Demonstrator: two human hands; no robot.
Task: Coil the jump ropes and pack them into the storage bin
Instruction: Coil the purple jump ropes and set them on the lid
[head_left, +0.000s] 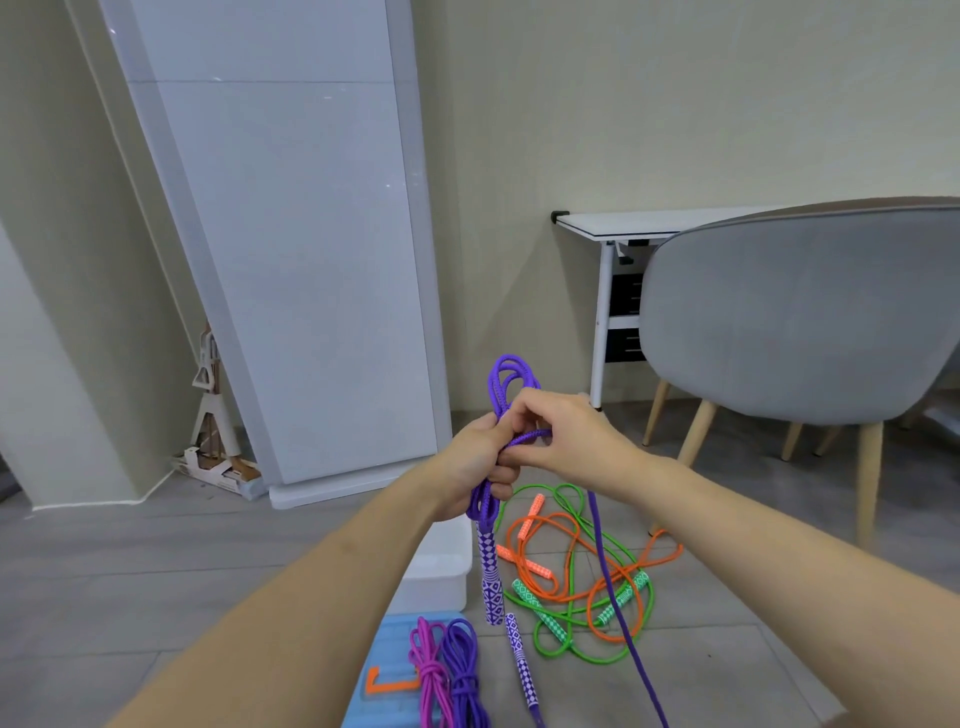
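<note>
My left hand (480, 457) grips a bundle of folded loops of a purple jump rope (506, 379), held upright at chest height. One purple-and-white handle (491, 577) hangs below the fist. My right hand (563, 434) pinches a strand of the same rope beside the left fist, and its free end trails down to the second handle (521, 660) on the floor. An orange rope (571, 558) and a green rope (576, 623) lie tangled on the floor. A white storage bin (439, 571) sits behind my left forearm.
A blue lid (387, 670) on the floor carries a coiled pink rope (431, 670) and a coiled purple rope (465, 670). A grey chair (789, 312) with wooden legs stands at the right, a white desk (623, 223) behind it. A tall white panel (291, 249) leans on the wall.
</note>
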